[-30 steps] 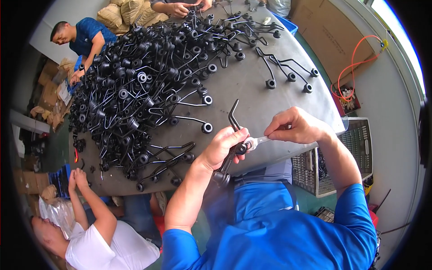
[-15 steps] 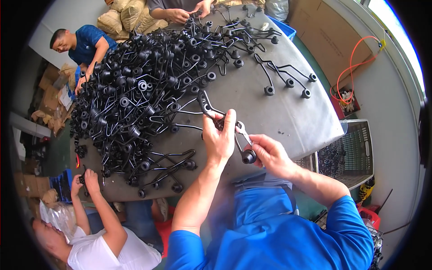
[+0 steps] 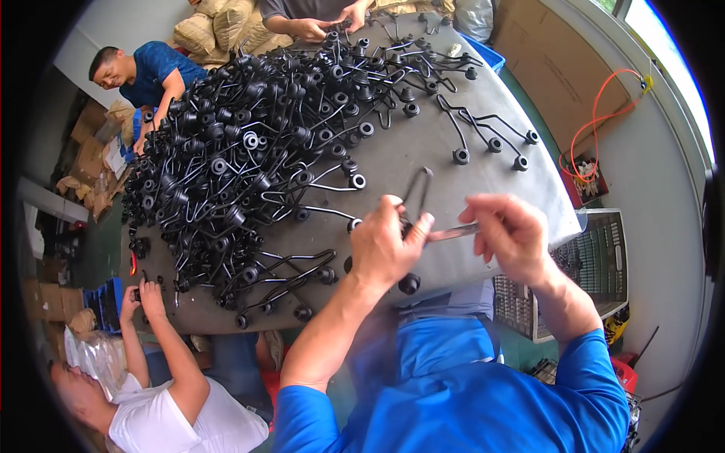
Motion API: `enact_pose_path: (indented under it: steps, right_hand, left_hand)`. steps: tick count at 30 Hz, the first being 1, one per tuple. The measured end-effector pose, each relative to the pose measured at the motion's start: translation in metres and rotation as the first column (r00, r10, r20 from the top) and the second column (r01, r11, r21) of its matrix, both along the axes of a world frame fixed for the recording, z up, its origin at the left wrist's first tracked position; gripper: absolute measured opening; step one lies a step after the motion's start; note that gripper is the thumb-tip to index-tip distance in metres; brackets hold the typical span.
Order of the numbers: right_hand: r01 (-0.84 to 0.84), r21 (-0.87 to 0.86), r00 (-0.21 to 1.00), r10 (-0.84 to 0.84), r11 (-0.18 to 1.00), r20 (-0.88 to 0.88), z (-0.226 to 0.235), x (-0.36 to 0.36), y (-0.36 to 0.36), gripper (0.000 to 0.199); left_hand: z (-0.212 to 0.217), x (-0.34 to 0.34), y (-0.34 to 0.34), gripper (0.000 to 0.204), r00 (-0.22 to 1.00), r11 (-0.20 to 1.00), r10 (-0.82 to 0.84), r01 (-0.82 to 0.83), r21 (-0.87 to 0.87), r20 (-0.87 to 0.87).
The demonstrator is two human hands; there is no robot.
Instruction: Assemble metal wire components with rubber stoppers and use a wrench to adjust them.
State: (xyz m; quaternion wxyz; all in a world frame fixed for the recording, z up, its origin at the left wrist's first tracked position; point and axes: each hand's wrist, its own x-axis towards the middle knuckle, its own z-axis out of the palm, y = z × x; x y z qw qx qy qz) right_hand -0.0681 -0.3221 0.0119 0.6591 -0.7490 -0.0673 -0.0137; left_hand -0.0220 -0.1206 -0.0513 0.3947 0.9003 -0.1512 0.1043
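My left hand (image 3: 384,253) is closed round a bent black wire part (image 3: 421,187), whose narrow loop sticks up beyond the fingers. A black rubber bushing (image 3: 408,284) hangs below that hand, near the table edge. Between my hands lies a slim silver wrench (image 3: 451,233), nearly level, its left end by my left thumb. My right hand (image 3: 515,240) has the wrench's right end at its thumb and fingers, the other fingers loosely curled. Slight blur hides the exact grip and where the wrench meets the part.
A large heap of black wire parts with bushings (image 3: 249,151) covers the grey table's (image 3: 453,196) left side. Several loose ones (image 3: 495,143) lie at the far right. A grey crate (image 3: 604,257) stands beside the table. Three co-workers sit around it, one (image 3: 174,392) at my left.
My right hand has moved right and up, swinging the wrench from steep to nearly level. The wire part has turned in my left hand, its loop now pointing away to the right.
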Motion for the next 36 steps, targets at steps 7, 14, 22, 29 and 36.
enact_pose_path:
  steps: [7, 14, 22, 29, 36]
  right_hand:
    - [0.024, -0.014, 0.956, -0.027, 1.0, -0.293, -0.079, 0.027, 0.012, 0.021]
    - [-0.073, -0.001, 0.933, 0.068, 0.997, -0.355, -0.077, 0.013, 0.017, 0.023]
    - [0.319, -0.199, 0.914, -0.356, 0.927, -0.193, -0.113, 0.059, -0.057, 0.023]
    - [0.158, -0.285, 0.958, -0.076, 0.946, 0.277, -0.079, 0.006, -0.024, 0.054]
    - [-0.056, 0.45, 0.989, 0.109, 0.891, -0.094, -0.077, -0.046, -0.037, 0.032]
  left_hand:
    - [0.032, -0.016, -0.001, 0.027, 0.919, 0.61, -0.387, 0.197, -0.767, -0.072]
    - [-0.005, 0.007, 0.016, 0.016, 0.919, 0.501, -0.375, 0.091, -0.861, -0.121]
    - [-0.011, 0.014, 0.017, 0.022, 0.913, 0.502, -0.344, -0.019, -0.864, -0.22]
    - [0.003, 0.005, -0.037, 0.027, 0.905, 0.34, -0.425, 0.126, -0.932, -0.033]
    - [0.026, -0.022, -0.103, 0.055, 0.666, 0.462, -0.742, 0.423, -0.78, -0.078]
